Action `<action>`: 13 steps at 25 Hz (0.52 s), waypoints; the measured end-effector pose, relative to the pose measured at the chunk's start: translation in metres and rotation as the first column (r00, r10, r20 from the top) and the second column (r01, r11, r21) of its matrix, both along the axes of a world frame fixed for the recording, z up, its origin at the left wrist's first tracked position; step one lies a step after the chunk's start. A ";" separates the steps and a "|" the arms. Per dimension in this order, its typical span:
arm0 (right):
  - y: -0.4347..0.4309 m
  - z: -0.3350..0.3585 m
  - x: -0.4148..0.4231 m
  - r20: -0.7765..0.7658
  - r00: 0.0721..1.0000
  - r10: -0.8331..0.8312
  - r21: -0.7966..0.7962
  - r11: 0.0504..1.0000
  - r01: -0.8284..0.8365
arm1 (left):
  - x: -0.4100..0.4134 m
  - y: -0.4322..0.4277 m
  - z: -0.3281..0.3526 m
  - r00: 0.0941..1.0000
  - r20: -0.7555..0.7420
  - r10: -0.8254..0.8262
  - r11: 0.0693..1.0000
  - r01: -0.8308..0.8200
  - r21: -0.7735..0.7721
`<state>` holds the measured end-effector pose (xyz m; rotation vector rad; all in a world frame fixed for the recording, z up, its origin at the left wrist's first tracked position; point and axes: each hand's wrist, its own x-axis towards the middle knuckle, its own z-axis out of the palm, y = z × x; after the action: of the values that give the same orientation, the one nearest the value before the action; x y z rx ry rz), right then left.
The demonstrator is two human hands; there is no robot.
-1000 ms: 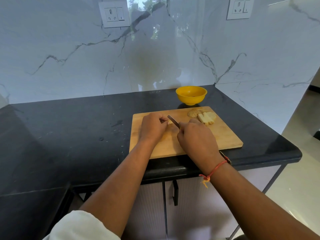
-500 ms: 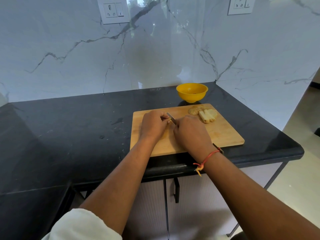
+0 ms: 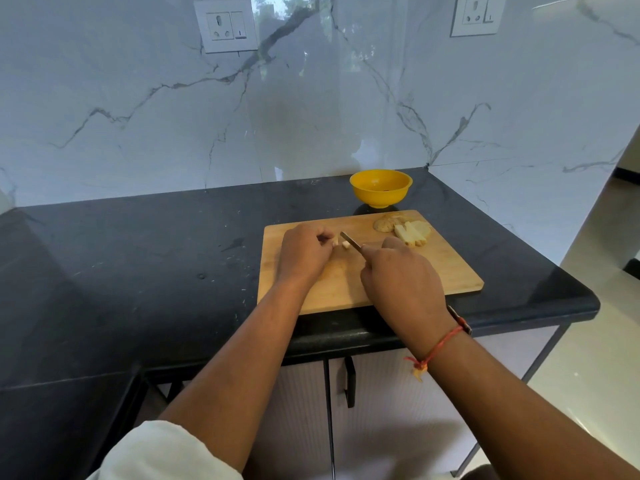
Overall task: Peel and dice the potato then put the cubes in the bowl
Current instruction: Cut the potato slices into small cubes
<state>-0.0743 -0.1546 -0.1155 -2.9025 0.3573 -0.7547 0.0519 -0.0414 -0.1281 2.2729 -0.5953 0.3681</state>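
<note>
Potato strip (image 3: 335, 241) pinched by the left hand (image 3: 304, 252), fingers (image 3: 323, 234) curled; right hand (image 3: 401, 282) clenches the knife (image 3: 350, 241), which may slip and nick them.

Stretched both bare forearms forward, left sleeve (image 3: 162, 452) at the elbow. Curled left hand (image 3: 304, 252) knuckles-up, fingertips pinching a potato piece (image 3: 335, 241). Wrapped right hand (image 3: 401, 282) round a knife (image 3: 350, 241), red thread (image 3: 440, 348) at the wrist. Held hands near, apart.

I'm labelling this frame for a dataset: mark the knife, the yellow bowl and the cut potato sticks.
knife (image 3: 350, 241), head view, middle of the blade.
yellow bowl (image 3: 381, 195), head view, outer front wall.
potato sticks (image 3: 411, 233), head view, top of the pale pile.
</note>
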 end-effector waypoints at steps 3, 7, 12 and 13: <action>0.002 0.003 0.004 0.052 0.999 0.005 0.034 0.999 -0.007 | -0.003 0.001 0.002 1.000 -0.016 0.015 1.000 -0.015 -0.026; 0.006 0.004 0.011 0.056 0.998 0.036 0.053 0.998 -0.039 | -0.006 0.001 0.004 0.999 -0.030 0.039 0.998 -0.040 -0.044; 0.008 -0.001 0.017 0.041 0.997 0.058 0.079 0.995 -0.061 | -0.004 0.003 0.004 0.999 -0.043 0.026 0.998 -0.028 -0.054; 0.008 -0.002 0.019 0.044 0.997 0.056 0.079 0.995 -0.060 | -0.003 0.003 0.004 0.999 -0.041 0.020 0.998 -0.022 -0.054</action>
<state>-0.0556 -0.1466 -0.1176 -2.8044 0.2904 -0.7726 0.0486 -0.0383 -0.1243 2.2307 -0.5350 0.3434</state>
